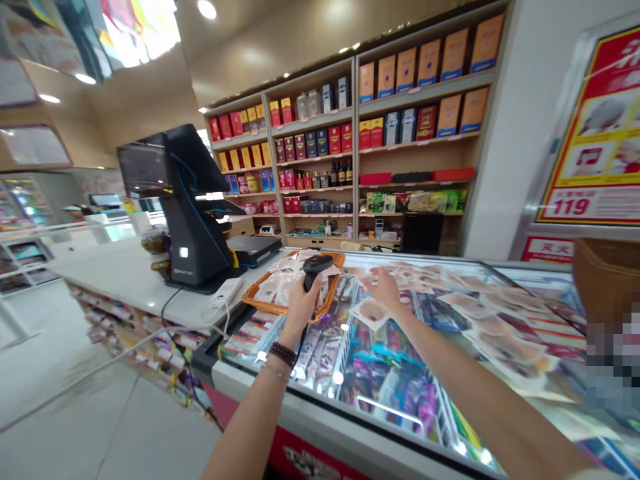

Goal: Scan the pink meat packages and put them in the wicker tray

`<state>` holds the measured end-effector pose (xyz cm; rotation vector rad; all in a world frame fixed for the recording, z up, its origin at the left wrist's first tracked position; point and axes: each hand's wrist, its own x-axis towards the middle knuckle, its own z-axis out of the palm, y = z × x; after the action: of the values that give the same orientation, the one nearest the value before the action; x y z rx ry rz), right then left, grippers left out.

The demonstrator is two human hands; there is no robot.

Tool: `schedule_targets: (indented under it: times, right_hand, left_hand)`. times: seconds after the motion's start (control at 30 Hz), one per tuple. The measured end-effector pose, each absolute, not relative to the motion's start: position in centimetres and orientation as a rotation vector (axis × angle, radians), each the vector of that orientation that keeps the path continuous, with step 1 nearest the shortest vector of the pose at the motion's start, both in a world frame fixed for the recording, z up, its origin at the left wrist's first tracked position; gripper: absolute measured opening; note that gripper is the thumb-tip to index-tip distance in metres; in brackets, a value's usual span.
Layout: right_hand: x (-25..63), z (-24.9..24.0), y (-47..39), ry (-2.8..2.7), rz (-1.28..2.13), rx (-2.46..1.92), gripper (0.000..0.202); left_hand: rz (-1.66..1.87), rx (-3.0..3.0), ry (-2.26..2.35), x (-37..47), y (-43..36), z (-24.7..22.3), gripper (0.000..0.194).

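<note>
The left hand (pixel 303 298) wraps its fingers round the scanner (pixel 319 264) over the basket (pixel 265 307), likely leaving its head clear — the right hand (pixel 385 289) is at packets (pixel 371 313) on the freezer (pixel 340 420), pinching or not I cannot tell.

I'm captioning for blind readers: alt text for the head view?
A person's left hand holds a black scanner by a wicker basket of white packets; the right hand is at flat packets spread on a glass-topped case. Shelves of boxes stand behind.

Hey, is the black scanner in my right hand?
No, the left hand grips the black scanner, while the right hand is beside a flat packet.
</note>
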<state>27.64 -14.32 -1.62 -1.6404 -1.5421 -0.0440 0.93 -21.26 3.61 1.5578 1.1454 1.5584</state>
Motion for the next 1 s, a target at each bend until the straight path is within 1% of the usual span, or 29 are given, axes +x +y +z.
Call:
schedule_targets:
  times: [0.1, 0.17, 0.33, 0.43, 0.53, 0.63, 0.77, 0.87, 0.93, 1.0]
  right_hand:
    - [29.6, -4.2, -16.8, -1.611, -0.036, -1.828, 0.051]
    - [30.3, -5.5, -18.2, -1.653, 0.003, -1.924, 0.056]
    - [33.9, -6.1, -20.2, -1.527, 0.102, -1.993, 0.035]
    - [37.3, -6.3, -21.4, -1.328, 0.164, -1.895, 0.033]
    - [39.8, -7.3, -22.6, -1.136, 0.138, -1.672, 0.032]
    - [40.6, -8.6, -23.0, -0.949, 0.142, -1.490, 0.042]
    - [40.5, -9.5, -22.5, -0.749, 0.231, -1.300, 0.061]
    - [40.5, -9.6, -22.3, -0.720, 0.143, -1.276, 0.069]
    - [40.6, -9.5, -22.4, -0.718, 0.076, -1.315, 0.066]
    - [40.6, -9.3, -22.7, -0.734, 0.046, -1.357, 0.057]
  left_hand:
    - [1.485, 1.600, 1.025, 4.8, -21.3, 2.6, 0.057]
    - [1.446, 1.607, 0.980, 7.0, -21.4, 1.8, 0.057]
    - [1.290, 1.613, 0.968, 11.1, -21.6, -0.7, 0.056]
    - [1.212, 1.633, 0.963, 12.6, -21.7, -2.0, 0.057]
    - [1.160, 1.654, 0.946, 13.8, -21.8, -3.0, 0.060]
    - [1.112, 1.652, 0.904, 14.6, -22.1, -3.7, 0.065]
    - [1.030, 1.627, 0.812, 15.1, -22.6, -3.8, 0.069]
    - [0.986, 1.619, 0.791, 15.0, -23.0, -3.6, 0.068]
    - [0.979, 1.628, 0.786, 15.0, -23.2, -3.4, 0.066]
    - [0.986, 1.637, 0.793, 15.0, -23.3, -3.4, 0.065]
